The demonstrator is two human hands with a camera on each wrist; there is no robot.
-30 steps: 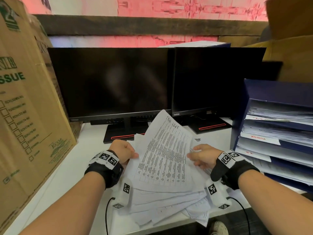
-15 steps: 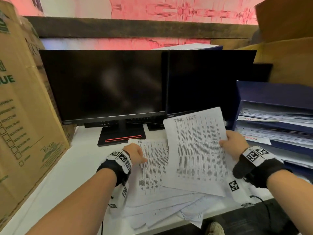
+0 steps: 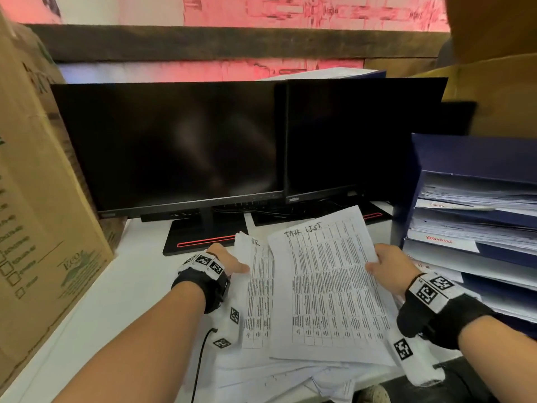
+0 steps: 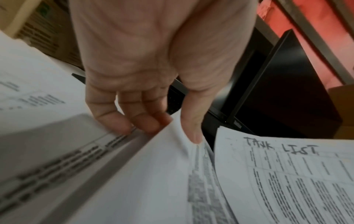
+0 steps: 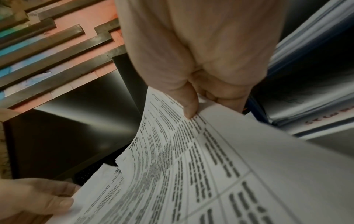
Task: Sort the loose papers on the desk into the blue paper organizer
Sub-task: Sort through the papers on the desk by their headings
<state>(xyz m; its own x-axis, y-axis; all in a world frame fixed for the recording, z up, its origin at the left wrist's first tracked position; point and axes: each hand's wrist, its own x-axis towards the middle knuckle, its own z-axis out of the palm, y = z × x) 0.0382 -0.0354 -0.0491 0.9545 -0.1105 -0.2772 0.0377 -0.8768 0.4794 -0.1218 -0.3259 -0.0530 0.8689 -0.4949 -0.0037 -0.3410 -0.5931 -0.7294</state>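
While I watch from afar, my right hand (image 3: 388,264) pinches the "TASK LIST" sheet (image 3: 328,283) at frame centre | left hand (image 3: 229,258) pinches the loose papers (image 3: 257,289) lower centre on the table (image 3: 122,286) | blue paper organizer (image 3: 476,158) at right edge, trays filled.

blue paper organizer (image 3: 476,158): cut off at right edge | sheet text (image 3: 334,286): too blurred to read | left-wrist foreground: blurred
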